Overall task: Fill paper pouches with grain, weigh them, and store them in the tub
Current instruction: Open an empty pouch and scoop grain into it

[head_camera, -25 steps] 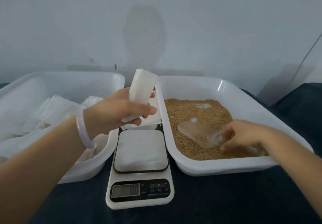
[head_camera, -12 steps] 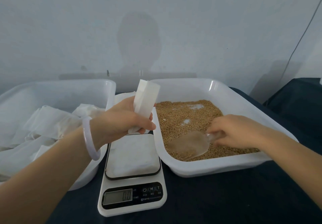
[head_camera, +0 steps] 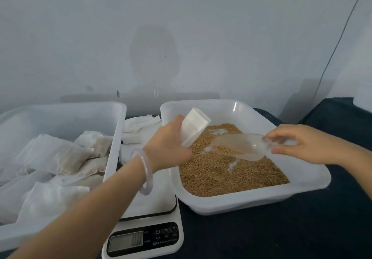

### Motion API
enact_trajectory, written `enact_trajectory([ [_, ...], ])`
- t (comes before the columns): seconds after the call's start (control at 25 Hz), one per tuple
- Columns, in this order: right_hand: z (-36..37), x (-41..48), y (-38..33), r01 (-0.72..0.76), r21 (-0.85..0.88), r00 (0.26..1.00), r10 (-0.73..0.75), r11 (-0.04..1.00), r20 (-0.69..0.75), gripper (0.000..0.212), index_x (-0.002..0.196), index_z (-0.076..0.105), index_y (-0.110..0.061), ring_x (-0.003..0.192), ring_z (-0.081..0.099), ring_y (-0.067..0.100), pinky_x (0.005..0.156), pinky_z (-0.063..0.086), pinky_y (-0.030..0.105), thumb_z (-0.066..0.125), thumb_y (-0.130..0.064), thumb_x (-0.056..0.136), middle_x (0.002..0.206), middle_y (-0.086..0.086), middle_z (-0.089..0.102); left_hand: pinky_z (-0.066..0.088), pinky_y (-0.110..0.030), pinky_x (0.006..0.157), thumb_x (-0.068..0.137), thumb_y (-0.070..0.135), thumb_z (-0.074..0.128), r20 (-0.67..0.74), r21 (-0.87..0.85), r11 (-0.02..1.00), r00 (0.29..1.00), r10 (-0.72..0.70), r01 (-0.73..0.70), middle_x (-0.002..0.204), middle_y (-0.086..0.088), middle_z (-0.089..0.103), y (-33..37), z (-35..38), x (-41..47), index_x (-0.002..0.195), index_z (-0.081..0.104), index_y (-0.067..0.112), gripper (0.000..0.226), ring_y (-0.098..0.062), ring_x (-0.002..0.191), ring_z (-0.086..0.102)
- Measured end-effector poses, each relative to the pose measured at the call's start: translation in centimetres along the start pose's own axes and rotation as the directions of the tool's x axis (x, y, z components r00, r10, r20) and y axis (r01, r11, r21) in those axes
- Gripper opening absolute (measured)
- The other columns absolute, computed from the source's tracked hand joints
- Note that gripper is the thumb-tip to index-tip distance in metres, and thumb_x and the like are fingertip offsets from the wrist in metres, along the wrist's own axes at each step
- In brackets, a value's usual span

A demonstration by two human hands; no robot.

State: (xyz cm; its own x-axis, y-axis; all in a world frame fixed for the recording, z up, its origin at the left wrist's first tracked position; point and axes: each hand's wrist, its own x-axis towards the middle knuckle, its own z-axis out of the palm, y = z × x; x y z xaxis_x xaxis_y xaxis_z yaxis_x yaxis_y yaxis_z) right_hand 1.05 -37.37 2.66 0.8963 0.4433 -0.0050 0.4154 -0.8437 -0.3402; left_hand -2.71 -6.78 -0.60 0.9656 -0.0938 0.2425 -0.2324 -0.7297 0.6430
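Your left hand curls around a stiff white paper pouch, its rectangular mouth tilted toward the clear plastic scoop pinched in your right hand. The scoop, down in the granular tan grain half a second ago, now hovers above it, lightly loaded. Crumpled filled pouches lie in the tub.

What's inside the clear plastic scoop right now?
A small heap of brown grain lies low in the clear plastic scoop. The fingers of the right hand cover its handle end.
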Motion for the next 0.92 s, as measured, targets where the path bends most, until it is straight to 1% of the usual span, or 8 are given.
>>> enact_trajectory([
  [0.12,-2.9,-0.6,0.1,0.023,0.033,0.994,-0.019,0.999,-0.112,0.026,0.103,0.061,-0.044,0.103,0.056,-0.009,0.093,0.042,0.023,0.069,-0.033,0.08,0.108,-0.023,0.064,0.041,-0.019,0.045,0.072,0.008,0.063,0.027,0.048,0.998,0.999,0.044,-0.045,0.076,0.004,0.052,0.1,1.6,0.6,0.104,0.039,0.021,0.042,-0.006,0.066,0.052],
  [0.28,-5.6,-0.1,-1.2,0.093,-0.022,0.975,-0.095,0.995,-0.202,0.025,0.099,0.064,-0.044,0.099,0.055,-0.015,0.076,0.037,0.003,0.07,-0.029,0.08,0.1,-0.029,0.065,0.037,-0.016,0.045,0.074,0.01,0.062,0.041,0.067,0.995,0.997,0.07,-0.073,0.075,0.008,0.049,0.0,2.8,0.7,0.108,0.039,0.018,0.042,-0.005,0.063,0.05],
  [0.36,-6.0,0.4,-2.2,0.11,-0.083,0.973,-0.124,0.99,-0.194,0.025,0.099,0.062,-0.045,0.098,0.057,-0.01,0.082,0.037,0.009,0.07,-0.032,0.079,0.102,-0.026,0.064,0.035,-0.013,0.043,0.073,0.01,0.063,0.028,0.046,0.997,0.998,0.063,-0.064,0.075,0.01,0.048,0.1,3.1,0.5,0.106,0.038,0.02,0.042,-0.004,0.062,0.049],
  [0.44,-6.3,0.8,-3.2,0.123,-0.192,0.967,-0.161,0.974,-0.199,0.026,0.099,0.061,-0.047,0.098,0.058,-0.005,0.098,0.035,0.024,0.069,-0.037,0.077,0.1,-0.026,0.064,0.036,-0.012,0.042,0.073,0.01,0.063,0.016,0.032,0.998,0.999,0.05,-0.051,0.075,0.012,0.047,0.0,3.3,0.5,0.104,0.037,0.023,0.042,-0.004,0.062,0.048],
  [0.52,-6.7,1.3,-4.0,0.137,-0.33,0.951,-0.218,0.934,-0.221,0.027,0.103,0.062,-0.046,0.097,0.059,-0.001,0.108,0.023,0.033,0.066,-0.044,0.076,0.096,-0.03,0.06,0.035,-0.013,0.043,0.073,0.011,0.064,0.011,0.036,0.998,0.999,0.049,-0.049,0.076,0.013,0.047,-0.2,3.4,0.5,0.105,0.038,0.022,0.042,-0.004,0.064,0.049],
  [0.64,-7.5,2.1,-5.4,0.159,-0.512,0.921,-0.314,0.844,-0.23,0.035,0.108,0.061,-0.047,0.095,0.052,-0.001,0.101,0.008,0.024,0.056,-0.054,0.074,0.096,-0.03,0.056,0.035,-0.016,0.047,0.073,0.012,0.063,0.006,0.051,0.997,0.998,0.058,-0.058,0.078,0.011,0.048,-0.3,3.8,0.4,0.11,0.039,0.019,0.044,-0.011,0.068,0.051],
  [0.8,-8.0,3.0,-6.7,0.198,-0.628,0.897,-0.397,0.752,-0.192,0.035,0.11,0.062,-0.047,0.096,0.044,0.0,0.106,0.004,0.03,0.055,-0.052,0.076,0.103,-0.023,0.057,0.032,-0.015,0.047,0.073,0.014,0.064,0.013,0.055,0.996,0.997,0.073,-0.074,0.077,0.013,0.047,-0.4,3.9,0.4,0.102,0.034,0.023,0.043,-0.01,0.066,0.05],
  [0.92,-8.0,3.2,-7.3,0.195,-0.652,0.891,-0.41,0.733,-0.194,0.036,0.109,0.063,-0.045,0.097,0.044,0.001,0.106,0.004,0.032,0.055,-0.051,0.075,0.105,-0.02,0.059,0.036,-0.023,0.049,0.073,0.015,0.063,0.009,0.069,0.994,0.997,0.078,-0.079,0.077,0.007,0.051,-0.7,4.0,0.4,0.099,0.034,0.02,0.039,-0.017,0.068,0.054],
])
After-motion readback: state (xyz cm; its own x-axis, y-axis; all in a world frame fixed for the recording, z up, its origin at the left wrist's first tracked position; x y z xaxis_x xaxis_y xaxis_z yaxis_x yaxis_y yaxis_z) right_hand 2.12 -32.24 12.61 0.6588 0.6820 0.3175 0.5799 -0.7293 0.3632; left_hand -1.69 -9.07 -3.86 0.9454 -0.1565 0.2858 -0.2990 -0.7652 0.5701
